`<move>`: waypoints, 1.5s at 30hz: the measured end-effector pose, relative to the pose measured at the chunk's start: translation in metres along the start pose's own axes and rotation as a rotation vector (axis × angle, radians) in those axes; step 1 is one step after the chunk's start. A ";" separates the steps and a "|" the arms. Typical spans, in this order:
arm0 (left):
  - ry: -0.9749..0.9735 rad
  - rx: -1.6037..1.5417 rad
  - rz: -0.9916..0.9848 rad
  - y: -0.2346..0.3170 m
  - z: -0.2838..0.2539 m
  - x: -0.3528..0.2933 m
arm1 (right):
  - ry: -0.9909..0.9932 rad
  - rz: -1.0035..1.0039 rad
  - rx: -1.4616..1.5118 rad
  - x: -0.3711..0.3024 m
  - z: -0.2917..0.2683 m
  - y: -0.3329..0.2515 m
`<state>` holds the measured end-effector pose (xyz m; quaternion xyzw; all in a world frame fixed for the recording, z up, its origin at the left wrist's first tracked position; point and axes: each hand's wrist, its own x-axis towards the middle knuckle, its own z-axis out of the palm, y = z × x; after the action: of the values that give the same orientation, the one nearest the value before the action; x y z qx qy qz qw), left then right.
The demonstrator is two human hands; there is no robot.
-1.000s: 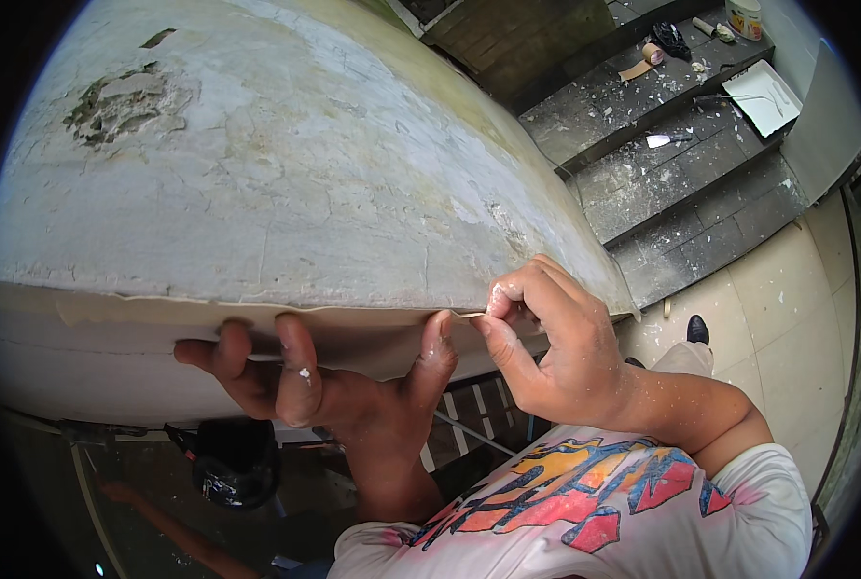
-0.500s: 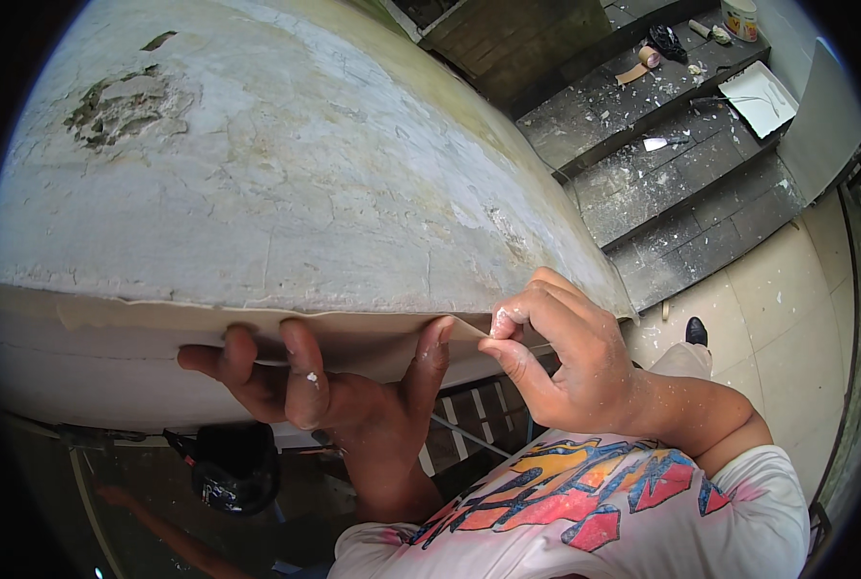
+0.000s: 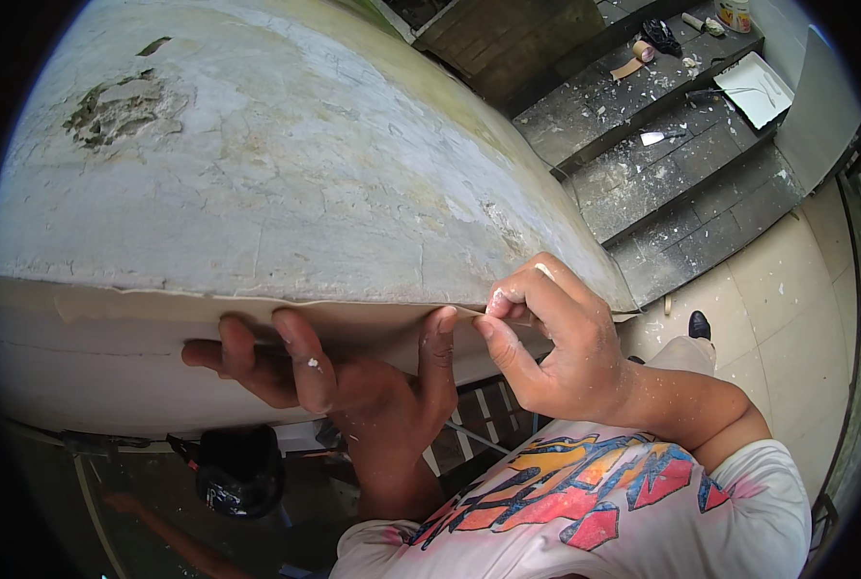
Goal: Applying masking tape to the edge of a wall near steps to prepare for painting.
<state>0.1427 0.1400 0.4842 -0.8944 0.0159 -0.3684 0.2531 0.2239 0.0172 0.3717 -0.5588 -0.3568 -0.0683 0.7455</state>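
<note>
A strip of tan masking tape (image 3: 373, 318) runs along the front edge of a worn, pale plastered wall (image 3: 286, 203). My left hand (image 3: 353, 376) has its fingers spread, with fingertips and thumb touching the strip from the near side. Close by on the right, my right hand (image 3: 566, 338) pinches the strip between thumb and index finger at the wall's edge. White specks dot both hands. Where the strip runs behind my right hand it is partly hidden.
Dark steps (image 3: 633, 193) at the upper right carry white flakes, a scraper (image 3: 660, 138), a white tray (image 3: 754, 92), a tan tape roll (image 3: 643, 52) and a tub (image 3: 734, 14). Below the wall hangs or stands a black rounded object (image 3: 237, 473), near another forearm (image 3: 175, 540).
My right hand has moved slightly up and left, closer to the wall's edge, still pinching the strip. My left hand has stayed nearly in place; the whole view has shifted slightly.
</note>
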 end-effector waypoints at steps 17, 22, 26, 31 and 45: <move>0.060 -0.088 -0.015 -0.001 0.007 -0.001 | 0.018 -0.157 -0.235 0.011 0.004 -0.005; 0.090 -0.155 -0.056 0.004 0.014 -0.003 | 0.004 -0.314 -0.244 0.017 0.003 0.004; 0.111 -0.162 -0.058 0.002 0.012 -0.004 | 0.050 -0.528 -0.309 0.017 0.009 0.017; 0.105 -0.190 -0.064 0.005 0.015 -0.006 | 0.058 -0.626 -0.353 0.017 0.011 0.023; 0.023 -0.157 -0.148 0.005 0.024 -0.014 | -0.008 -0.019 0.196 -0.035 -0.033 0.015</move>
<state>0.1489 0.1492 0.4582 -0.9059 -0.0182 -0.3941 0.1540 0.2211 -0.0169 0.3350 -0.4801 -0.3700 -0.0379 0.7944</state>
